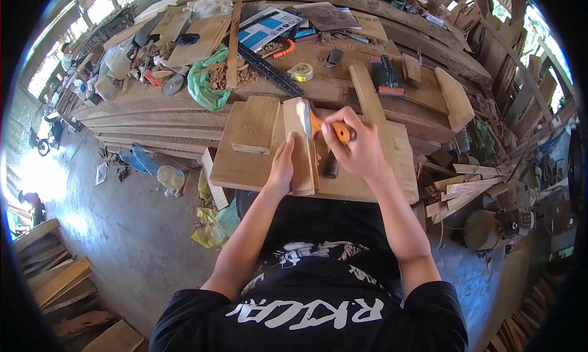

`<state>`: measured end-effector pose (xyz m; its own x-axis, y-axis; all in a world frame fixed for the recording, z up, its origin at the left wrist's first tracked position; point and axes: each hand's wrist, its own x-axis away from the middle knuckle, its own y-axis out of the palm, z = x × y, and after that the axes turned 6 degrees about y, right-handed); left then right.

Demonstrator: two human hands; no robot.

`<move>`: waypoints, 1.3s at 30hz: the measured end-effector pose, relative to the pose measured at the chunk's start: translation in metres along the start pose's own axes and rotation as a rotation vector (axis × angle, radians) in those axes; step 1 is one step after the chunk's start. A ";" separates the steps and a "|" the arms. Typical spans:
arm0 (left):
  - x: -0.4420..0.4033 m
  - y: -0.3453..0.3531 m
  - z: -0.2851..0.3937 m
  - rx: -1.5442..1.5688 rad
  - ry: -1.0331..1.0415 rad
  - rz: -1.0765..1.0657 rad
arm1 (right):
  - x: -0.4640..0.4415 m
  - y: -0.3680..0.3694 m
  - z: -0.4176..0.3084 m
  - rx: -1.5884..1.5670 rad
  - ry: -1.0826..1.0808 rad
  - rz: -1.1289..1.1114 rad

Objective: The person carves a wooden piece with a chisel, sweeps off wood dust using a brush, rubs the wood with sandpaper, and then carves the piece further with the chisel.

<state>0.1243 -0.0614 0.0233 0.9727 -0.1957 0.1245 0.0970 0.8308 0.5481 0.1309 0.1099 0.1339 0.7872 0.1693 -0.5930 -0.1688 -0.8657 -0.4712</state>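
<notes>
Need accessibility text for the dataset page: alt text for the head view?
A person's right hand holds an orange-handled tool at the far end of a narrow wooden piece, which the left hand steadies over a wide board. Beyond, thick stacked planks carry workshop clutter, including a tape measure and a green plastic bag.

Daylight reaches you through bright openings (539,45) at two o'clock and ten, glaring white on the floor (131,229) toward nine; your lens bows the edges into black corners.
</notes>
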 end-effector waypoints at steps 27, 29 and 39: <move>-0.019 -0.010 -0.041 -0.303 0.247 -0.174 | 0.012 -0.017 0.015 -0.023 0.156 0.324; -0.021 -0.013 -0.042 -0.288 0.259 -0.154 | 0.018 -0.015 0.016 -0.019 0.217 0.220; 0.002 0.010 -0.008 -0.219 0.174 0.005 | 0.024 -0.018 -0.009 -0.429 0.655 -0.311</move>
<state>0.1293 -0.0492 0.0224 0.9931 -0.1144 -0.0277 0.1167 0.9280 0.3538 0.1583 0.1251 0.1333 0.9679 0.2372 0.0836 0.2489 -0.9511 -0.1830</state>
